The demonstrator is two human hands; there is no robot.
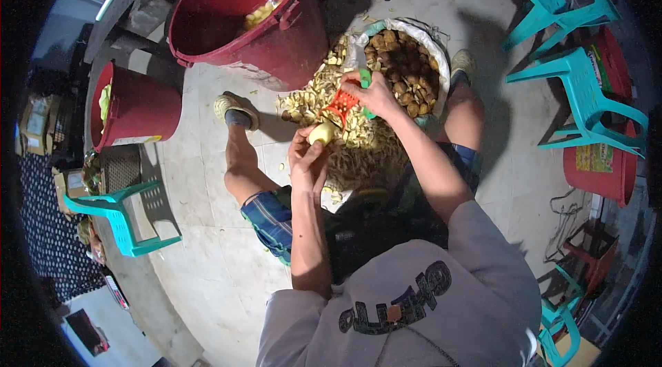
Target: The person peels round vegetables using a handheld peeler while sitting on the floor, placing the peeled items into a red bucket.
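My left hand point(307, 160) is closed around a pale yellow, peeled, rounded vegetable point(322, 134); its exact kind does not show. To the upper right, my right hand point(376, 96) grips a tool with a green handle point(365, 78), whose working end I cannot make out. Between the hands sits an orange-red perforated plastic piece point(341, 102); whether it belongs to the tool is unclear. Pale and brown peelings point(331, 84) spread under and beyond both hands. Beside my right wrist stands an open white sack point(439, 57) of brown, unpeeled round vegetables point(402, 70).
A large red tub point(289, 50) with pale yellow pieces inside stands ahead on the left, a smaller red bucket point(141, 108) farther left. Turquoise plastic chairs point(583, 91) line the right side, near more red buckets point(610, 167). Another turquoise chair point(131, 212) is at left.
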